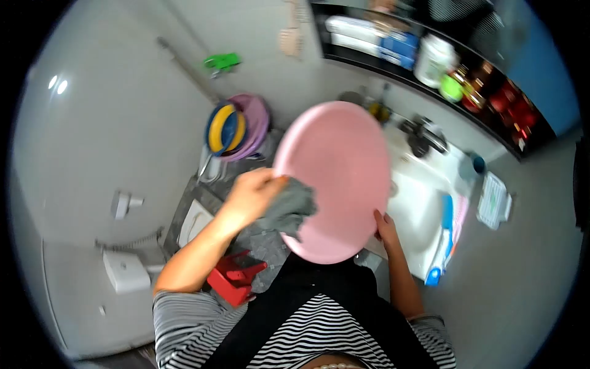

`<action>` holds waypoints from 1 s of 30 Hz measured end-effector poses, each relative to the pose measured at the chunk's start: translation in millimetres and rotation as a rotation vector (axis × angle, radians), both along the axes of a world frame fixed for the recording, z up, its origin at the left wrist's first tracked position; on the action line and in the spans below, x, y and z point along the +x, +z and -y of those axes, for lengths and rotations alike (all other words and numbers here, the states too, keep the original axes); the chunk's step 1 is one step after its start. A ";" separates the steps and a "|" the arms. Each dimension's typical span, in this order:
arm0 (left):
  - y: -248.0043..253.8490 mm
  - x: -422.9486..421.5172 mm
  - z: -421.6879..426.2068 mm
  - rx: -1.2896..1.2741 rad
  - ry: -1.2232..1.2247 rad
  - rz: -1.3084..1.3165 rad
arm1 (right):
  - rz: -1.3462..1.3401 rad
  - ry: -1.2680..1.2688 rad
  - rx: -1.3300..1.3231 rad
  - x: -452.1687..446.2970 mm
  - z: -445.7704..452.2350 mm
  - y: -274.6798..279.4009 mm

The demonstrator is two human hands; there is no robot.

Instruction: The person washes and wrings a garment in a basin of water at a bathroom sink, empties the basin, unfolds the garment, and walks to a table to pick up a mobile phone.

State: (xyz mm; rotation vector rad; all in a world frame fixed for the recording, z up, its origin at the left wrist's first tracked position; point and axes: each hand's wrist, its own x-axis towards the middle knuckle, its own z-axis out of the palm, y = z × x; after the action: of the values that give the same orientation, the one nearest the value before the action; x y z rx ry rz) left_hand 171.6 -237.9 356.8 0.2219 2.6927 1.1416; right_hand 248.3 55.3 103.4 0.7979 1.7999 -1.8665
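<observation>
A pink plastic basin is held up tilted in front of me, its broad face toward the camera. My right hand grips its rim at the lower right. At the basin's left edge, my left hand is closed on a crumpled grey cloth, which hangs partly over the basin. Whether the left fingers also touch the rim, I cannot tell. Behind the basin, the left part of the white sink is hidden.
A dark faucet stands at the sink's back, with brushes along its right side. Above hangs a shelf holding bottles. Left are stacked basins and a red plastic stool on the floor. A green item hangs on the wall.
</observation>
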 end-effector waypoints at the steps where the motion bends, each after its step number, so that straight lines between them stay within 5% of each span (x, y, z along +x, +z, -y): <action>1: -0.2 5.5 0.0 -0.001 -0.108 -0.163 | 0.015 -0.005 -0.029 6.0 8.0 -8.8; 8: 35.6 50.5 -45.7 -0.293 -0.457 -0.363 | -0.033 -0.222 -0.328 1.9 51.6 -25.1; 16: 2.0 79.7 -12.4 -0.455 -0.335 -0.674 | -0.132 -0.218 -0.578 -37.0 78.3 -41.8; 23: -40.8 80.4 116.8 0.338 -0.068 -0.524 | -0.423 -0.204 -0.435 15.4 88.3 -15.8; 30: -122.2 85.3 228.6 0.522 0.259 -0.071 | -0.590 -0.125 -0.052 40.9 138.7 57.6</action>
State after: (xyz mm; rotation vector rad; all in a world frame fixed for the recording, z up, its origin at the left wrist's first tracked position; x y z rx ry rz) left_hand 256.9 -466.5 234.5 -0.0127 2.4758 1.9371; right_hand 289.2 -83.5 161.0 0.3610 2.0531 -2.4010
